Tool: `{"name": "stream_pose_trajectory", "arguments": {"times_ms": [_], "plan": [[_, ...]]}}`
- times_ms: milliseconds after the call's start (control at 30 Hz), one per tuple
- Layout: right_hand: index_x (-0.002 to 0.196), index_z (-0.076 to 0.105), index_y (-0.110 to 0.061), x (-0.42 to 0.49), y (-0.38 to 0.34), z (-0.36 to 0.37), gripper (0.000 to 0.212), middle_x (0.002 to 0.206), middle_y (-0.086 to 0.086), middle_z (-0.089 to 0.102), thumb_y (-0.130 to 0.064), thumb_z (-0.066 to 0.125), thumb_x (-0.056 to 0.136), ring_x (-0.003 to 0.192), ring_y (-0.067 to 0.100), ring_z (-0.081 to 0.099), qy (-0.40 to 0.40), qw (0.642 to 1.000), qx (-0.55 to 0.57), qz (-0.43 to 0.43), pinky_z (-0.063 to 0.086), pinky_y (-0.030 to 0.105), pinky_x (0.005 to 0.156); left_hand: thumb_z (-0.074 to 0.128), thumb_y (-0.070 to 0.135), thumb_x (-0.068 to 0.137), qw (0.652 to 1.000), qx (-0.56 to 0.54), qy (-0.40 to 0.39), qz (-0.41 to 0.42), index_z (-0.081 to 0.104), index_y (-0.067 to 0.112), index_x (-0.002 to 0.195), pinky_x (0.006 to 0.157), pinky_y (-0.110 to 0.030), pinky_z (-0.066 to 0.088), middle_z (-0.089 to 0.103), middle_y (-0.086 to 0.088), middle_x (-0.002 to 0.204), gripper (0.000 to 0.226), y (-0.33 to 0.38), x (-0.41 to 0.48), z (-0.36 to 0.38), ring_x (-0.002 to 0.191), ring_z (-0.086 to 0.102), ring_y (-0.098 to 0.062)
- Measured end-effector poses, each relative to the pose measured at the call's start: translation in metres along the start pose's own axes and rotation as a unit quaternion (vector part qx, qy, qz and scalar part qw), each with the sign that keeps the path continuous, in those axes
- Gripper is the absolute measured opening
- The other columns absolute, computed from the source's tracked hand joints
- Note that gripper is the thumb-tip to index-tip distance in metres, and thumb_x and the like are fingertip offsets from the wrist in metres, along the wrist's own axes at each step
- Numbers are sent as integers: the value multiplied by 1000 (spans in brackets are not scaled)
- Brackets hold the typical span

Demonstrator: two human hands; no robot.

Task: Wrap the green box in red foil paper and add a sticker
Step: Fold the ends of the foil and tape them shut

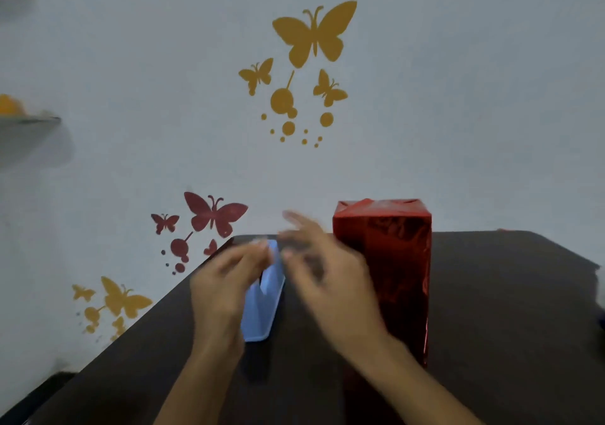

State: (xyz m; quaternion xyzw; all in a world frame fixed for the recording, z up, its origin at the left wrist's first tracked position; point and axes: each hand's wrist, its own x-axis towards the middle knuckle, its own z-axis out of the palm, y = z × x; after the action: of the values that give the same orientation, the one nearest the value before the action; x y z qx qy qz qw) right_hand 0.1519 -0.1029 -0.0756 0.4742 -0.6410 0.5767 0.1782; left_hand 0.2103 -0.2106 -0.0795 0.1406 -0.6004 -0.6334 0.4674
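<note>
Foil-wrapped box (383,277) stands upright on the dark table (497,310), right of centre, near the far edge. Red foil paper covers every face in view; no green shows. Top end is folded into flaps, a little ragged at the corners. No sticker on the faces toward the camera.

Handling, as judged: tall and narrow on a small base, so likely to tip under a sideways push. Foil looks slick and thin; it should crease easily and may tear at the corners. Best taken by two opposite long faces around mid-height with flat fingers, keeping off the folded top.

Left hand (226,280) and right hand (327,277) meet over a light blue plastic object (262,313) lying on the table just left of the box. Left fingers curl toward its far end; right fingers look loosely spread, thumb near the left fingertips. Both are smeared: cannot tell whether either pinches anything.

Hard to make out: what the blue object is, possibly a tape dispenser. Right forearm covers the box's lower left corner. Back and right faces hidden.
</note>
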Motion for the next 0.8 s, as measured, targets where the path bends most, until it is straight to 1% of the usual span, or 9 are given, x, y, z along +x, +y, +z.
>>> {"name": "stream_pose_trajectory", "arguments": {"times_ms": [67, 133, 200, 300, 367, 500, 633, 700, 800], "plan": [[118, 55, -37, 21, -12, -47, 28, 102, -21, 66, -28, 54, 92, 90, -1, 63, 78, 996, -35, -31, 52, 22, 79, 72, 17, 77, 997, 1, -74, 27, 75, 18, 79, 79, -22, 50, 74, 3, 79, 4, 29, 8, 26, 82, 69, -7], [114, 56, -37, 43, -8, -91, 26, 108, -21, 64, -40, 57, 89, 100, -1, 59, 99, 989, -102, 27, 48, 27, 90, 74, 18, 77, 990, 30, -135, 36, 75, 15, 82, 79, -18, 46, 74, 5, 79, 6, 44, 17, 55, 80, 68, 1], [128, 50, -33, 55, 8, -118, 56, 127, -15, 55, -56, 60, 79, 118, 6, 49, 44, 978, -148, 141, 39, 31, 100, 74, 20, 77, 982, 59, -174, 43, 75, 12, 79, 75, -13, 42, 74, 5, 77, 7, 46, 28, 82, 79, 67, 3], [141, 35, -26, 57, 37, -125, 98, 143, -4, 42, -68, 63, 57, 130, 15, 40, -50, 957, -142, 247, 32, 31, 101, 75, 19, 78, 973, 94, -205, 50, 74, 12, 72, 72, -11, 43, 73, 5, 74, 9, 36, 41, 109, 79, 68, 0], [143, 33, -23, 54, 49, -124, 106, 143, 0, 41, -67, 64, 52, 128, 16, 41, -60, 959, -102, 258, 34, 29, 101, 75, 21, 77, 971, 111, -206, 48, 75, 14, 70, 80, -19, 48, 73, 6, 74, 10, 29, 46, 121, 81, 68, -3], [143, 31, -23, 53, 54, -120, 107, 136, 1, 46, -64, 66, 50, 119, 14, 45, -34, 967, -54, 249, 35, 27, 97, 76, 24, 75, 969, 141, -198, 46, 76, 20, 67, 90, -33, 51, 74, 8, 75, 9, 18, 52, 130, 83, 70, -8], [144, 29, -26, 50, 56, -117, 112, 141, 3, 43, -69, 72, 50, 129, 21, 41, -13, 969, -47, 244, 35, 38, 108, 76, 31, 71, 964, 180, -181, 69, 75, 32, 64, 95, -45, 47, 73, 13, 76, 7, 12, 53, 130, 89, 68, -13], [144, 29, -28, 50, 57, -117, 107, 143, 2, 41, -65, 70, 52, 132, 21, 38, -3, 969, -57, 240, 34, 37, 108, 75, 33, 71, 961, 201, -168, 92, 73, 35, 64, 97, -46, 43, 72, 16, 74, 7, 11, 52, 132, 89, 67, -10], [142, 31, -30, 49, 57, -117, 105, 120, -8, 49, -62, 68, 50, 123, 15, 43, 7, 974, -59, 220, 35, 33, 103, 73, 35, 76, 946, 264, -129, 138, 69, 33, 62, 102, -48, 33, 67, 21, 67, 14, 9, 48, 134, 88, 62, -3]]}}
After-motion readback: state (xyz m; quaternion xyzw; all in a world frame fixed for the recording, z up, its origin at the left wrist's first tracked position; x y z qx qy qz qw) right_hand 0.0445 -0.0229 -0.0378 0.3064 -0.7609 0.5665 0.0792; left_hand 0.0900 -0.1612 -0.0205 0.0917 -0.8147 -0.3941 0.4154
